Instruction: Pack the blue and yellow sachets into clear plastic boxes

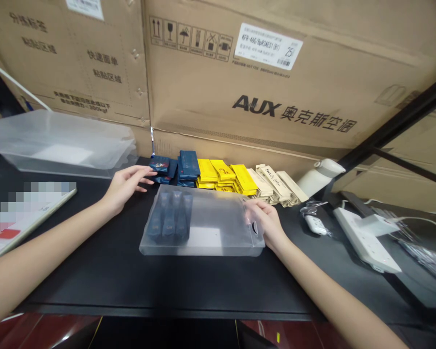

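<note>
The cloudy see-through box [218,251] lies on the table [189,286], with a long side facing 6 o'clock and a hole [255,229] in its 3 o'clock end. Inside, toward 9 o'clock, three thin dark blue packets [169,220] lie side by side. More blue packs [189,164] sit in piles just outside, at 11 o'clock.

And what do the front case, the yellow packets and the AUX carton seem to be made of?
Front case: likely translucent, frosted plastic; dark packets show hazily through it.
Yellow packets: probably film or coated paper, with smooth faces and folded edges.
AUX carton: matt brown cardboard, apparently, with printed handling signs.
</note>
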Demonstrator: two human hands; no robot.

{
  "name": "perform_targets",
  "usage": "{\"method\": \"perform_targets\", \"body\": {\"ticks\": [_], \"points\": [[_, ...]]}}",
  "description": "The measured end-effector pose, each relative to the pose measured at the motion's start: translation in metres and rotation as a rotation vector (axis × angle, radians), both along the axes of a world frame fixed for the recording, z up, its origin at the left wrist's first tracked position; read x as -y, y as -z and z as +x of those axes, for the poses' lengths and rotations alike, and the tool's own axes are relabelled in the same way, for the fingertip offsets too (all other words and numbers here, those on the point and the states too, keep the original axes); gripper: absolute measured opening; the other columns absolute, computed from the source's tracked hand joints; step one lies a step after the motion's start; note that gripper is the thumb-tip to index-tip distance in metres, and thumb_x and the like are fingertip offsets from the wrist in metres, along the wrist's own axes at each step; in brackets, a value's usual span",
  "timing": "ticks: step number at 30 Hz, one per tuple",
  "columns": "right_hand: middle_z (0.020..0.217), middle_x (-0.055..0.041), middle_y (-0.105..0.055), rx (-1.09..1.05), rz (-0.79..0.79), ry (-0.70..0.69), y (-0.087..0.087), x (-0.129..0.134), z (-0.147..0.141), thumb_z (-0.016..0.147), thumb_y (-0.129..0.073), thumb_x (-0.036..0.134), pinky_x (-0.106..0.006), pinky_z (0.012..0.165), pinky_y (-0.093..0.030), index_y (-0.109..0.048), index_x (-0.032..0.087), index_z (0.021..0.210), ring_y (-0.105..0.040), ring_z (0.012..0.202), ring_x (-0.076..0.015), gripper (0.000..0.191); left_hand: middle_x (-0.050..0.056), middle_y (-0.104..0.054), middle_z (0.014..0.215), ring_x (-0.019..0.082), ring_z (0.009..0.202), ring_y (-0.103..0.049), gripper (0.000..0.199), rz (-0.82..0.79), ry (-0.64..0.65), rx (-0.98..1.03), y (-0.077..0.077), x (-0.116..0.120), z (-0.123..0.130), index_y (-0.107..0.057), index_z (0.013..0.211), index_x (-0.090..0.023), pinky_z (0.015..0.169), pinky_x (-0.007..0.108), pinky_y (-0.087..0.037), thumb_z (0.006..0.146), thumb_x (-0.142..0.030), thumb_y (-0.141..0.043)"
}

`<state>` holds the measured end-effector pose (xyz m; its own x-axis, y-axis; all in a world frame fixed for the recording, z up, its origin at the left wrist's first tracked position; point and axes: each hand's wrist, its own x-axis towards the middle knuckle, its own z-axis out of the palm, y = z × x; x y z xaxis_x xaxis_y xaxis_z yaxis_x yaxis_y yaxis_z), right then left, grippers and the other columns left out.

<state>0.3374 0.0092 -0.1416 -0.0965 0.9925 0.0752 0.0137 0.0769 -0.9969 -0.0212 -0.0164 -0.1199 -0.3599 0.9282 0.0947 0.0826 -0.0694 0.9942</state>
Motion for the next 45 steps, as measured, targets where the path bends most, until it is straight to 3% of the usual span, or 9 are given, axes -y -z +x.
{"method": "perform_targets", "body": {"ticks": [7,16,22,27,31,38,40,42,45], "points": [[0.05,0.0039,-0.06,-0.003,0.0,-0.007,0.003,-0.001,0.002,0.072,-0.075,0.039,-0.021,0.044,-0.04,-0.069,0.018,0.075,-0.051,0.04,-0.009,0.023,0.007,-0.076,0.085,0.02,0.074,-0.069,0.018,0.104,0.001,-0.041,-0.008,0.013,0.006,-0.072,0.081,-0.018,0.057,0.025,-0.052,0.079,-0.036,-0.068],[0.047,0.0044,-0.058,0.032,0.062,0.062,0.001,0.002,-0.002,0.074,-0.071,0.035,-0.022,0.047,-0.041,-0.069,0.018,0.075,-0.049,0.04,-0.0091,0.017,-0.001,-0.066,0.058,0.014,0.053,-0.062,0.017,0.307,-0.033,0.015,-0.02,0.037,0.023,-0.07,0.063,-0.018,0.058,0.027,-0.052,0.078,-0.026,-0.072],[0.042,0.0081,-0.046,-0.214,0.0,0.289,0.0,-0.01,0.004,0.067,-0.069,0.032,-0.023,0.04,-0.037,-0.063,0.019,0.068,-0.041,0.035,-0.0085,0.015,0.0,-0.064,0.052,0.017,0.048,-0.06,0.017,0.243,0.089,-0.201,-0.02,0.05,0.041,-0.065,0.056,-0.022,0.051,0.03,-0.051,0.067,-0.028,-0.077],[0.048,0.0051,-0.055,-0.091,0.293,0.321,-0.004,-0.002,0.003,0.076,-0.067,0.031,-0.024,0.047,-0.042,-0.065,0.02,0.074,-0.05,0.042,-0.0103,0.012,0.001,-0.063,0.052,0.016,0.045,-0.058,0.018,0.237,0.306,-0.3,-0.019,0.056,0.051,-0.063,0.056,-0.022,0.047,0.028,-0.051,0.066,-0.028,-0.077],[0.054,0.0011,-0.062,0.116,0.505,0.238,-0.01,0.019,-0.006,0.084,-0.065,0.036,-0.029,0.058,-0.048,-0.065,0.021,0.073,-0.059,0.05,-0.0144,0.018,0.002,-0.066,0.058,0.016,0.051,-0.061,0.015,0.287,0.443,-0.44,-0.016,0.059,0.05,-0.065,0.062,-0.022,0.052,0.028,-0.053,0.071,-0.028,-0.075],[0.059,-0.002,-0.064,0.166,0.542,0.049,-0.017,0.031,-0.007,0.086,-0.063,0.042,-0.031,0.058,-0.049,-0.065,0.023,0.066,-0.06,0.055,-0.0174,0.028,0.003,-0.068,0.063,0.016,0.053,-0.063,0.008,0.292,0.515,-0.479,-0.012,0.061,0.054,-0.066,0.074,-0.021,0.054,0.027,-0.053,0.078,-0.027,-0.07],[0.067,-0.0034,-0.067,0.183,0.572,-0.09,-0.018,0.033,-0.005,0.087,-0.062,0.04,-0.033,0.064,-0.05,-0.069,0.023,0.076,-0.063,0.064,-0.0195,0.022,0.002,-0.069,0.064,0.016,0.054,-0.062,0.006,0.317,0.516,-0.503,-0.012,0.062,0.056,-0.067,0.076,-0.022,0.055,0.026,-0.052,0.079,-0.026,-0.068],[0.085,-0.0056,-0.072,0.222,0.599,-0.259,-0.021,0.036,-0.004,0.089,-0.061,0.038,-0.038,0.079,-0.052,-0.071,0.026,0.101,-0.067,0.081,-0.0228,0.02,0.002,-0.07,0.066,0.016,0.056,-0.063,0.005,0.347,0.521,-0.543,-0.013,0.063,0.058,-0.069,0.076,-0.022,0.057,0.026,-0.053,0.081,-0.025,-0.068],[0.114,-0.0071,-0.071,0.307,0.594,-0.471,-0.025,0.041,-0.006,0.089,-0.061,0.034,-0.046,0.101,-0.043,-0.05,0.03,0.138,-0.064,0.11,-0.0256,0.05,0.001,-0.073,0.072,0.016,0.06,-0.065,0.003,0.364,0.54,-0.598,-0.014,0.065,0.059,-0.071,0.08,-0.024,0.06,0.026,-0.053,0.081,-0.026,-0.069]]}}
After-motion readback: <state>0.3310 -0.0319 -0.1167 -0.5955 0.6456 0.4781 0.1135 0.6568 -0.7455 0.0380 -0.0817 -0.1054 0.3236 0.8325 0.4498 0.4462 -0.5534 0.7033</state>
